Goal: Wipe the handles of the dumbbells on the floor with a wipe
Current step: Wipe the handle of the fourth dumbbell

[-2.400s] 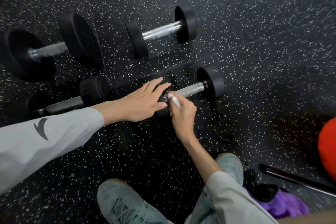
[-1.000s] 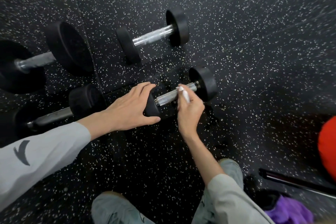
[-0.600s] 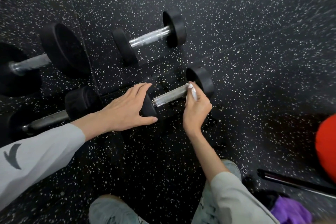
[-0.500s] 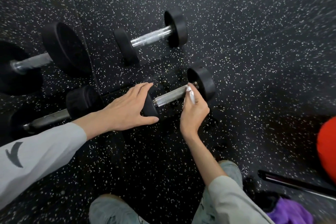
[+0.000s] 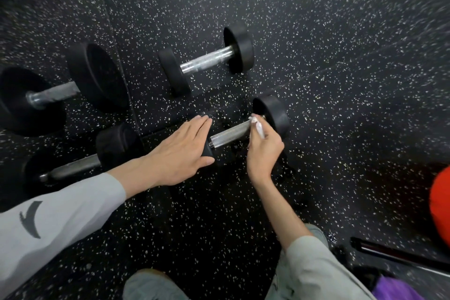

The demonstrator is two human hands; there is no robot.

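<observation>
- My flat left hand (image 5: pixel 180 151) steadies the centre-frame dumbbell (image 5: pixel 270 114).
- My right hand (image 5: pixel 264 146) pinches the wipe (image 5: pixel 257 125) at the handle's (image 5: pixel 230 134) right end; I should press firmly, covering every side.

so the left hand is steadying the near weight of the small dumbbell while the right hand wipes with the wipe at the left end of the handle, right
Not quite. In the head view the right hand holds the wipe at the right end of the handle, next to the far weight, not the left end. The rest holds: the left hand rests on the near weight of the small dumbbell.
</observation>
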